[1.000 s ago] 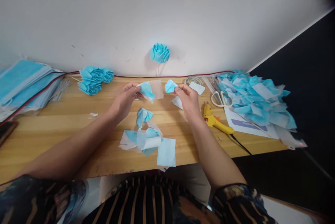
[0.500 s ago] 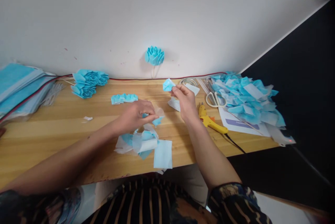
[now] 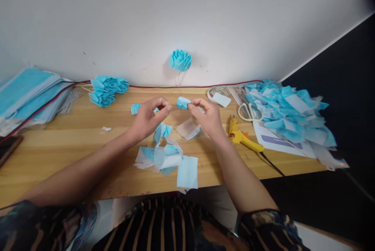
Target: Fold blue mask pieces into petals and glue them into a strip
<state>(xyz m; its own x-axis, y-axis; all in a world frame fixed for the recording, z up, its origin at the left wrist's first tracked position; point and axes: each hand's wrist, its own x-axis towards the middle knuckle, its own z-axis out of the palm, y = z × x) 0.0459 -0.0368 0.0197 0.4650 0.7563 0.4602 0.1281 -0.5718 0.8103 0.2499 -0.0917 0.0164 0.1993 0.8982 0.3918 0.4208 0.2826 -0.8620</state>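
Observation:
My right hand (image 3: pixel 208 118) pinches a small folded blue piece (image 3: pixel 183 103) above the wooden table (image 3: pixel 73 141). My left hand (image 3: pixel 148 118) hovers just left of it with fingers curled and thumb near the forefinger, holding nothing that I can see. A crumpled blue piece (image 3: pixel 162 130) and a pale translucent piece (image 3: pixel 189 128) lie on the table between and below the hands. Nearer the front edge lies a heap of blue and white squares (image 3: pixel 168 161). A pleated blue strip (image 3: pixel 135 108) lies behind my left hand.
A blue flower (image 3: pixel 179 60) on a stick stands against the wall. More blue flowers (image 3: pixel 106 90) lie at the back left beside a stack of face masks (image 3: pixel 26 96). At the right are scissors (image 3: pixel 248 112), a yellow glue gun (image 3: pixel 241 137) and a pile of cut blue pieces (image 3: pixel 288 112).
My left hand dropped its blue and translucent pieces on the table, reached down to the heap, then rose again beside my right hand. My right hand kept the small blue piece.

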